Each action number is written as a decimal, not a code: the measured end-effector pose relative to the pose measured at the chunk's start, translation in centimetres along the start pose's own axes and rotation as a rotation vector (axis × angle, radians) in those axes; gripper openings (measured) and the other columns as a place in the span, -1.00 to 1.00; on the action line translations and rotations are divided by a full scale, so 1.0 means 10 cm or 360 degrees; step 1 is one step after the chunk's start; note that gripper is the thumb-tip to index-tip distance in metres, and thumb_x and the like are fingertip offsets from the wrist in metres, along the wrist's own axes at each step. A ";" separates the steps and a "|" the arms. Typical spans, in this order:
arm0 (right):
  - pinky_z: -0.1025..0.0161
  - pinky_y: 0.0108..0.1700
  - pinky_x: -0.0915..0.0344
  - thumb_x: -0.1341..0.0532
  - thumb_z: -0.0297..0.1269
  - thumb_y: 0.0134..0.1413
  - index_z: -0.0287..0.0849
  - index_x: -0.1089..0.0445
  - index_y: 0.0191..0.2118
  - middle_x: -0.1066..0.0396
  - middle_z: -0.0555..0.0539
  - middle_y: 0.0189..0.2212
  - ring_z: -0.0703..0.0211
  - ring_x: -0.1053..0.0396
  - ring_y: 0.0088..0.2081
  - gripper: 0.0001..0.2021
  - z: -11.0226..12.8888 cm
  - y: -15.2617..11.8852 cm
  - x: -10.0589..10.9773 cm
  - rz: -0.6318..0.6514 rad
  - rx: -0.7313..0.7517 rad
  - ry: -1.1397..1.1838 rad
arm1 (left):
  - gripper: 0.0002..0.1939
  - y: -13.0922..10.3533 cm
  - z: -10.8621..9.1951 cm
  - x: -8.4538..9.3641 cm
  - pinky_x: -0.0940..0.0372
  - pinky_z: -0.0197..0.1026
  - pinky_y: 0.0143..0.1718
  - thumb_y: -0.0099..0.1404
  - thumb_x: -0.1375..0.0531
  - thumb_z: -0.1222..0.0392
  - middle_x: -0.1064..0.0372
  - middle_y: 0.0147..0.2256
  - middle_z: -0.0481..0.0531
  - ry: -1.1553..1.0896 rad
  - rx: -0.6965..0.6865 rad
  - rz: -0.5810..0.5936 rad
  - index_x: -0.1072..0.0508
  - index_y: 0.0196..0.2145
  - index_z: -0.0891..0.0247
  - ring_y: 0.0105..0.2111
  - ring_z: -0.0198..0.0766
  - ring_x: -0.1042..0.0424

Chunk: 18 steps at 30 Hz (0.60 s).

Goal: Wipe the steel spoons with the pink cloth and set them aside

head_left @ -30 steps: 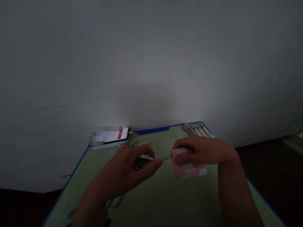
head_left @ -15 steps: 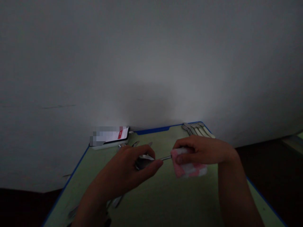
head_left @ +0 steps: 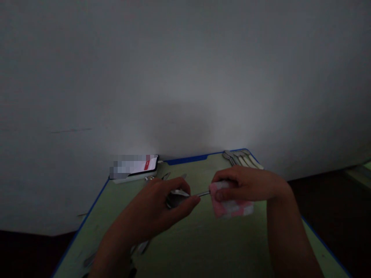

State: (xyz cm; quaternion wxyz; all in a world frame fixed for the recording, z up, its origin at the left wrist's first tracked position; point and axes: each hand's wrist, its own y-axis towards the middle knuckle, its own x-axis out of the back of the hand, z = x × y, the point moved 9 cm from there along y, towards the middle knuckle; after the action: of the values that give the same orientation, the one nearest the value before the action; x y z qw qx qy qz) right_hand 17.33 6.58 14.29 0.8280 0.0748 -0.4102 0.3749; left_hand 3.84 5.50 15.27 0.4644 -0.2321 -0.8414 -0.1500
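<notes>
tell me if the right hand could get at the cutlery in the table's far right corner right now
Probably yes, once free: the right hand is occupied gripping the pink-and-white cloth at the spoon's handle, but the cutlery lies just beyond on the table, with nothing visible standing between.

Bare forearms (head_left: 286, 235) taper to bare wrists (head_left: 279, 187), and the uncovered hands (head_left: 160, 204) have slim fingers (head_left: 185, 206).

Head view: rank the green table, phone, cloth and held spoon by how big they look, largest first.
1. Green table
2. Phone and cloth: too alike to rank; the right hand partly covers the cloth
3. Held spoon, visible part
</notes>
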 end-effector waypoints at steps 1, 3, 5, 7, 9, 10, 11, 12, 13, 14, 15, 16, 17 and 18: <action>0.36 -0.44 -0.12 -0.11 0.01 0.10 -0.20 -0.40 -0.17 -0.41 -0.04 -0.37 0.29 -0.28 -0.43 -0.62 0.00 0.00 0.00 0.0002 -0.0001 0.0001 | -0.64 0.00 0.00 0.00 -0.06 -0.37 -0.61 0.27 -0.06 -0.11 -0.25 -0.66 -0.14 0.0004 0.0000 0.0001 -0.43 -0.38 0.24 -0.66 -0.40 -0.23; 0.36 -0.44 -0.12 -0.11 0.01 0.09 -0.19 -0.40 -0.17 -0.41 -0.04 -0.37 0.29 -0.28 -0.44 -0.62 0.00 0.00 0.00 0.0000 -0.0006 0.0002 | -0.64 0.00 -0.01 0.00 -0.07 -0.36 -0.60 0.27 -0.06 -0.10 -0.27 -0.66 -0.13 0.0007 -0.0004 0.0000 -0.44 -0.38 0.24 -0.65 -0.39 -0.24; 0.36 -0.44 -0.12 -0.11 0.02 0.09 -0.19 -0.40 -0.17 -0.42 -0.04 -0.38 0.29 -0.28 -0.44 -0.62 0.00 0.00 0.00 0.0003 -0.0010 -0.0002 | -0.64 0.01 -0.01 0.00 -0.08 -0.36 -0.59 0.27 -0.07 -0.10 -0.28 -0.65 -0.13 0.0008 -0.0008 -0.0002 -0.44 -0.39 0.24 -0.65 -0.39 -0.24; 0.36 -0.44 -0.12 -0.11 0.01 0.10 -0.20 -0.40 -0.17 -0.42 -0.04 -0.38 0.29 -0.28 -0.44 -0.62 0.01 0.00 0.00 0.0005 -0.0007 -0.0008 | -0.64 0.01 -0.02 0.01 -0.09 -0.35 -0.58 0.27 -0.07 -0.10 -0.29 -0.65 -0.12 0.0008 -0.0007 -0.0009 -0.44 -0.38 0.23 -0.64 -0.38 -0.26; 0.36 -0.44 -0.13 -0.10 0.00 0.11 -0.20 -0.40 -0.17 -0.42 -0.03 -0.38 0.29 -0.29 -0.43 -0.63 0.01 0.01 0.00 -0.0001 -0.0006 -0.0018 | -0.64 0.01 -0.01 0.01 -0.09 -0.35 -0.57 0.26 -0.07 -0.11 -0.30 -0.64 -0.12 0.0012 0.0010 -0.0012 -0.45 -0.38 0.23 -0.63 -0.37 -0.27; 0.36 -0.44 -0.13 -0.10 0.00 0.11 -0.20 -0.40 -0.17 -0.42 -0.03 -0.38 0.29 -0.29 -0.43 -0.63 0.01 0.01 0.00 -0.0004 -0.0007 -0.0023 | -0.64 0.01 0.00 0.01 -0.09 -0.35 -0.57 0.26 -0.07 -0.11 -0.31 -0.64 -0.11 0.0012 0.0018 -0.0012 -0.45 -0.37 0.23 -0.63 -0.37 -0.27; 0.36 -0.43 -0.13 -0.10 0.00 0.11 -0.19 -0.40 -0.17 -0.42 -0.03 -0.38 0.29 -0.29 -0.42 -0.63 0.01 0.01 0.00 -0.0008 -0.0009 -0.0027 | -0.64 0.01 0.00 0.01 -0.09 -0.35 -0.57 0.26 -0.07 -0.11 -0.31 -0.64 -0.11 0.0012 0.0023 -0.0009 -0.45 -0.37 0.23 -0.63 -0.37 -0.28; 0.36 -0.43 -0.13 -0.11 0.00 0.10 -0.19 -0.40 -0.17 -0.42 -0.02 -0.37 0.29 -0.29 -0.42 -0.63 0.00 0.01 0.00 -0.0009 -0.0011 -0.0028 | -0.64 0.01 0.00 0.01 -0.09 -0.35 -0.57 0.26 -0.07 -0.12 -0.31 -0.64 -0.11 0.0009 0.0022 -0.0002 -0.45 -0.37 0.24 -0.63 -0.37 -0.28; 0.37 -0.43 -0.13 -0.12 0.01 0.09 -0.18 -0.40 -0.17 -0.42 -0.02 -0.36 0.29 -0.29 -0.41 -0.63 0.00 0.01 0.00 -0.0005 -0.0012 -0.0025 | -0.63 0.01 0.00 0.01 -0.09 -0.35 -0.57 0.26 -0.07 -0.12 -0.30 -0.64 -0.12 0.0009 0.0017 0.0005 -0.45 -0.37 0.24 -0.63 -0.37 -0.27; 0.37 -0.42 -0.13 -0.12 0.01 0.09 -0.18 -0.39 -0.16 -0.42 -0.02 -0.36 0.29 -0.29 -0.41 -0.63 0.00 0.00 0.00 0.0002 -0.0009 -0.0021 | -0.63 0.01 0.00 0.01 -0.09 -0.35 -0.57 0.27 -0.06 -0.12 -0.30 -0.64 -0.12 0.0011 0.0014 0.0011 -0.45 -0.37 0.24 -0.63 -0.37 -0.27; 0.36 -0.42 -0.13 -0.13 0.01 0.09 -0.18 -0.39 -0.16 -0.42 -0.02 -0.36 0.29 -0.29 -0.41 -0.63 0.00 0.00 0.00 0.0008 -0.0004 -0.0017 | -0.63 0.01 0.00 0.00 -0.09 -0.34 -0.57 0.27 -0.06 -0.12 -0.30 -0.64 -0.12 0.0013 0.0014 0.0020 -0.44 -0.37 0.23 -0.63 -0.38 -0.27; 0.36 -0.42 -0.13 -0.12 0.01 0.09 -0.19 -0.39 -0.16 -0.42 -0.03 -0.36 0.29 -0.29 -0.42 -0.63 0.00 0.00 -0.01 0.0011 0.0001 -0.0013 | -0.63 0.01 0.00 0.00 -0.09 -0.34 -0.56 0.27 -0.05 -0.12 -0.31 -0.63 -0.12 0.0017 0.0016 0.0028 -0.44 -0.37 0.23 -0.63 -0.37 -0.28; 0.36 -0.42 -0.13 -0.12 0.01 0.09 -0.19 -0.39 -0.16 -0.42 -0.03 -0.36 0.29 -0.29 -0.42 -0.63 0.01 0.00 -0.01 0.0013 0.0005 -0.0010 | -0.63 0.00 0.00 0.00 -0.09 -0.34 -0.55 0.28 -0.05 -0.12 -0.32 -0.62 -0.11 0.0022 0.0019 0.0035 -0.44 -0.37 0.23 -0.62 -0.37 -0.29; 0.36 -0.42 -0.12 -0.11 0.01 0.10 -0.19 -0.39 -0.16 -0.42 -0.03 -0.36 0.29 -0.29 -0.42 -0.63 0.01 0.00 -0.01 0.0016 0.0007 -0.0008 | -0.63 0.00 0.00 0.00 -0.10 -0.34 -0.55 0.28 -0.05 -0.12 -0.34 -0.61 -0.11 0.0026 0.0020 0.0038 -0.44 -0.37 0.23 -0.61 -0.37 -0.29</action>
State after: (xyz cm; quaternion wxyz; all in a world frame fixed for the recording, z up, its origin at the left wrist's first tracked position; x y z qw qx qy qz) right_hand 17.25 6.53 14.28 0.8249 0.0755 -0.4119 0.3797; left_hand 3.87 5.50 15.30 0.4744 -0.2379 -0.8358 -0.1409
